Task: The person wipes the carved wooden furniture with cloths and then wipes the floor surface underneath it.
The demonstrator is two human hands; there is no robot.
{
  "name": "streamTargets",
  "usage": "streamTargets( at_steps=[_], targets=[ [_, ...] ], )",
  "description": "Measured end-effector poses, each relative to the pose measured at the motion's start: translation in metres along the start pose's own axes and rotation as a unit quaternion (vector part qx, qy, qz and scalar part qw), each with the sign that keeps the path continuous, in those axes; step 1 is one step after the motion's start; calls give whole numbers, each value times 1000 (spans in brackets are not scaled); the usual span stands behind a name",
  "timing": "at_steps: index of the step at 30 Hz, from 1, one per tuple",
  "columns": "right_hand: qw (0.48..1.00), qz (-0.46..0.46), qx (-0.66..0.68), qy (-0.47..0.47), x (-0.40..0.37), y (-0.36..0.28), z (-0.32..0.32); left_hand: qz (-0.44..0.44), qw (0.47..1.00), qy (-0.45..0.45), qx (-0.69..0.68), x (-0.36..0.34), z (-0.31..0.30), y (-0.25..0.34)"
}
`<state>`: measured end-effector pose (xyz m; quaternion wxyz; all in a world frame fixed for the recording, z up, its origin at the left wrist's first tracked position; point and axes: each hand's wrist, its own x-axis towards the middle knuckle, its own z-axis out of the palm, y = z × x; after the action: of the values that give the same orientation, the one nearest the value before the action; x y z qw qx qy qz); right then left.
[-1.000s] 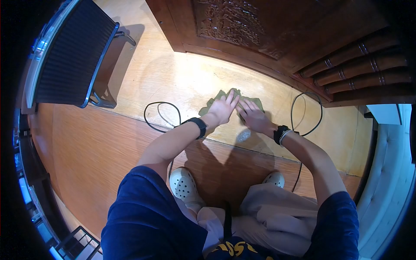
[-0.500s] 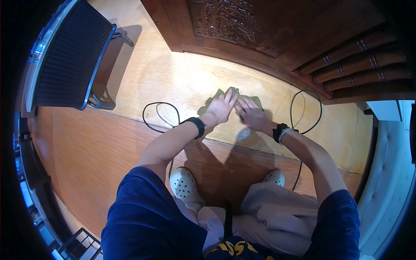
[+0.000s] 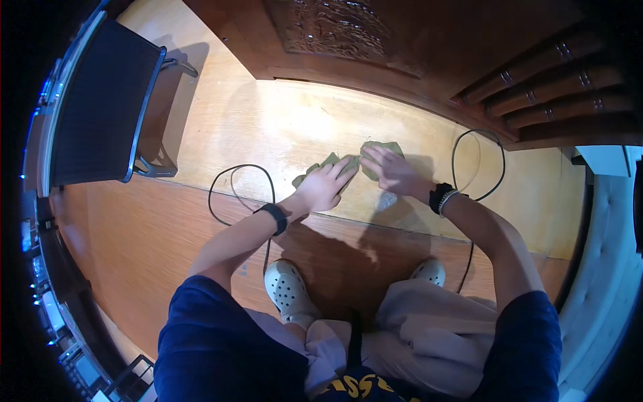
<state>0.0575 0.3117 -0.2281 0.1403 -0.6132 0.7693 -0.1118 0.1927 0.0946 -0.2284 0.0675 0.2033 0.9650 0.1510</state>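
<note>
An olive-green cloth (image 3: 386, 146) lies crumpled on the pale wooden floor, spread sideways beneath both hands. My left hand (image 3: 323, 185) rests on its left part, palm down, with fingers stretched toward the upper right. On the right part, my right hand (image 3: 396, 174) presses down with its fingers spread and pointing to the upper left. A narrow strip of cloth shows between the two hands. Parts of it are hidden under the palms. Just below my right hand, a small shiny whitish patch (image 3: 386, 199) shows on the floor.
Thin black cable loops (image 3: 216, 194) lie on the floor at both sides. A carved dark wooden piece of furniture (image 3: 429, 100) borders the floor ahead. A dark ribbed panel on feet (image 3: 100, 107) stands left; pale tufted upholstery (image 3: 599, 248) is at right. My white clogs (image 3: 287, 288) are below.
My left hand has moved left and slightly down, drawing cloth with it. My right hand has shifted a little right, and the gap between the hands is wider. The view has shifted slightly.
</note>
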Motion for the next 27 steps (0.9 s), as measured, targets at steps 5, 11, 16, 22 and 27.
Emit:
streamTargets(
  at_steps=[5,11,16,22,27],
  targets=[
    [996,17,85,-17,-4,21,-21,28,999,-18,-33,-27,7,3],
    [993,81,24,86,14,85,-20,20,999,28,-12,-29,14,3],
    [963,146,-2,225,37,93,-8,19,996,83,-14,-30,21,4],
    [957,146,-17,249,41,92,3,-65,989,135,-8,-35,30,11],
    [977,73,-15,198,34,84,-8,-171,978,115,43,-55,21,9]
  ],
)
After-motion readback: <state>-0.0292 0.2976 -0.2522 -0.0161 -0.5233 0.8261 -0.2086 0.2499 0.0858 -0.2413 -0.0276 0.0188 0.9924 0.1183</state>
